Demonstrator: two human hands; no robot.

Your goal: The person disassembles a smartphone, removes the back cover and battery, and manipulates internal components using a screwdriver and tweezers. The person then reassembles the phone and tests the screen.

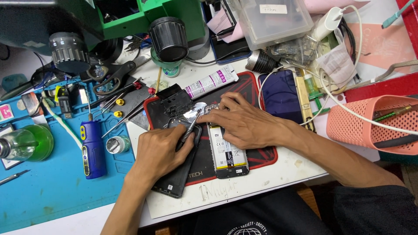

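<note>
Right now I have my left hand point(163, 150) closed around thin metal tweezers point(190, 126), tips aimed at the top of the opened phone point(225, 150), which lies back-off on the black and red mat point(257, 154). My right hand point(244, 124) lies flat, fingers together, pinning the phone's upper end. I judge this is the picking-out step; next calls for a fine, steady lift.

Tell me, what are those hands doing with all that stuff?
A person works on an opened phone lying on a black and red mat. The left hand holds thin metal tweezers and rests on a dark back cover. The right hand presses down on the top of the phone, whose battery shows. A blue electric screwdriver and a white tube lie nearby on the crowded table.
</note>
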